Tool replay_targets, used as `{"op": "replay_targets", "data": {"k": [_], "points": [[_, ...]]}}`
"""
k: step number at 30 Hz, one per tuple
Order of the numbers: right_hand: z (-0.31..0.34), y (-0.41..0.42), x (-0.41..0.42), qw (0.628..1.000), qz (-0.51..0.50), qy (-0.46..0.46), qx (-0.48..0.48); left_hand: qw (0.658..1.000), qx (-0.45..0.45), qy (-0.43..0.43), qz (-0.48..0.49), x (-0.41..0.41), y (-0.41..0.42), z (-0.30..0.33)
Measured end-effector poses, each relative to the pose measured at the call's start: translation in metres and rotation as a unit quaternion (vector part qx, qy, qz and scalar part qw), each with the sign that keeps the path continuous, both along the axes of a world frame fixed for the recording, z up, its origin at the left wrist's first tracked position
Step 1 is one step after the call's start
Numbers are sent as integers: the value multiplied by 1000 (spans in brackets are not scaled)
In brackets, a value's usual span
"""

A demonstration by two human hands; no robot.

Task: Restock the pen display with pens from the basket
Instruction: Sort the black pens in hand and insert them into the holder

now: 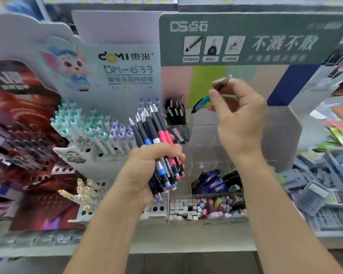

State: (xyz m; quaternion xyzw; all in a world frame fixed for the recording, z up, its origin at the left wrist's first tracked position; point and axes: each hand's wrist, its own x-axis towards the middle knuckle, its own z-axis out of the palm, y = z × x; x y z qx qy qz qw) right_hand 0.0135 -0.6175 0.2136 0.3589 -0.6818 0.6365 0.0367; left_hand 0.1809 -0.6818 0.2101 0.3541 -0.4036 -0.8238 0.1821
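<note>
- Left hand (154,157): fingers curled tight round a thick bundle of pens (160,147), held in front of the display. Barrels are mostly black, with red, blue and white ones mixed in; silver tips point up and away, the other ends stick out below the fist.
- Right hand (239,115): raised above and to the right of the bundle, well apart from it. Thumb and forefinger pinch a dark pen (224,82) with a metal tip showing above the fingertips. A second, teal pen (201,103) with a black end juts out left from under the fingers; the exact grip on it cannot be made out.
- Clear acrylic pen display (204,135): stands behind both hands under a green header card (246,38). Its upper left compartment holds a small cluster of black pens (174,111) standing upright, just left of the teal pen. A lower compartment holds dark blue pens (212,181) lying at a slant.
- Front row below: a tray of small white erasers (181,208) beside pastel pens (222,207).
- White cardboard stand (125,62) to the left, marked DM-633: white pens with teal caps (73,119) and purple caps (121,133) stand in its holes; yellow-capped ones (81,191) sit lower.
- Basket: not in view.
</note>
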Motion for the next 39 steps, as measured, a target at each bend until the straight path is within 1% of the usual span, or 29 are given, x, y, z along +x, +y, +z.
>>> {"op": "replay_targets", "data": {"k": [3,5,7,11,14,16,21,23,25,26,28,29,31,33,37,39], "points": [[-12,-23,-14,991,41,77,106,999,-21,-13,28,-15,-2,8],[-24,-35,-25,979,68,78,177,998,-47,-33,31,-24,-2,9],[-33,-43,-33,968,85,77,222,994,-77,-50,52,-29,-3,8],[-30,-48,-36,970,76,69,220,990,-99,-73,74,-33,-5,4],[-26,-50,-35,973,90,5,214,990,-108,-68,59,-36,-7,6],[-26,-50,-36,972,84,-13,217,992,-103,-54,52,-38,-8,7],[-24,-46,-30,961,82,46,261,994,-96,-44,21,-40,-7,10],[-20,-41,-23,966,53,56,245,997,-76,-30,7,-40,-6,13],[-9,-31,-15,981,14,20,194,997,-67,-29,-11,-41,-7,16],[-2,-24,-11,984,23,-26,174,997,-71,-35,-18,-43,-8,17],[13,-13,0,970,101,-148,162,995,-85,-39,-20,-47,-9,19],[18,-10,6,960,135,-190,157,995,-94,-38,-21,-49,-10,20],[21,-10,12,955,145,-217,141,994,-100,-34,-24,-53,-11,21],[21,-12,10,949,147,-245,130,995,-86,-29,-32,-53,-12,21],[22,-10,4,906,199,-350,128,997,-29,-32,-68,-47,-15,21],[20,-10,4,900,206,-359,140,996,-9,-35,-78,-45,-15,19]]}}
